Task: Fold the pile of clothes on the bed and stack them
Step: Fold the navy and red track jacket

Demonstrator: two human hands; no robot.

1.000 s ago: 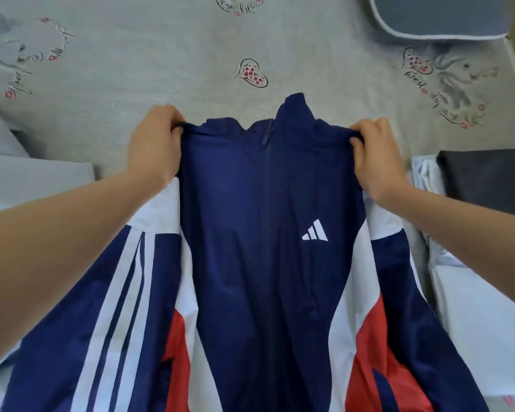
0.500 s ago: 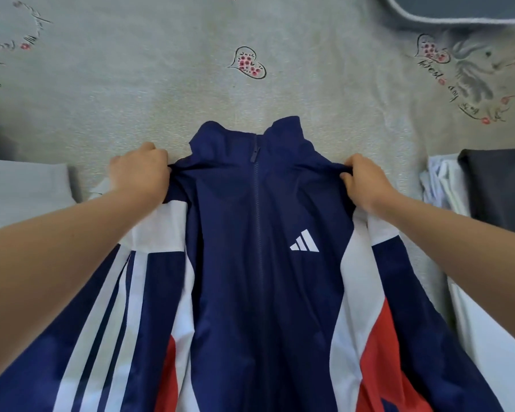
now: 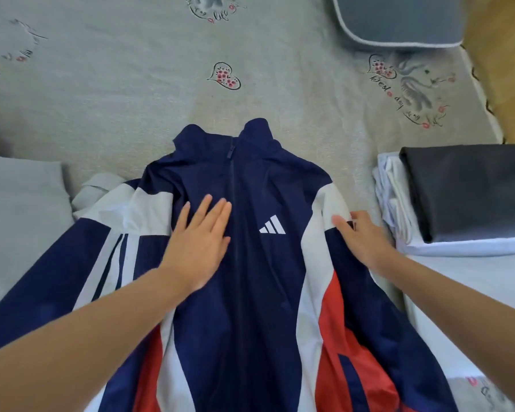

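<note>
Farthest left, a folded grey cloth [image 3: 18, 209] lies on the bed [image 3: 131, 84], with a crumpled pale grey piece [image 3: 97, 188] just beside it, partly under the jacket's sleeve. Next, the jacket [image 3: 259, 292] lies flat on the bed, front side up, zipped, collar pointing away from the viewer; it is navy with white shoulder panels, white stripes down its left-hand sleeve, red patches lower down and a small white three-stripe logo on the chest. On the chest, just left of the zip, the left hand [image 3: 201, 242] presses palm down, its grip apart, fingers straight and lying close together. Right of the logo, the right hand [image 3: 361, 236] rests on the jacket's white shoulder panel where the sleeve begins, fingers also stretched out flat and holding nothing. Both bare forearms reach in from the lower corners. Farther right, close to the jacket's sleeve, sits a stack [image 3: 405, 221] of folded white clothes with a folded dark grey garment [image 3: 470, 191] on top. Behind it, at the top right, a grey-blue pillow [image 3: 399, 19] with pale piping lies on the bed. The grey bedsheet is printed with hearts, red flowers and looping handwriting.
</note>
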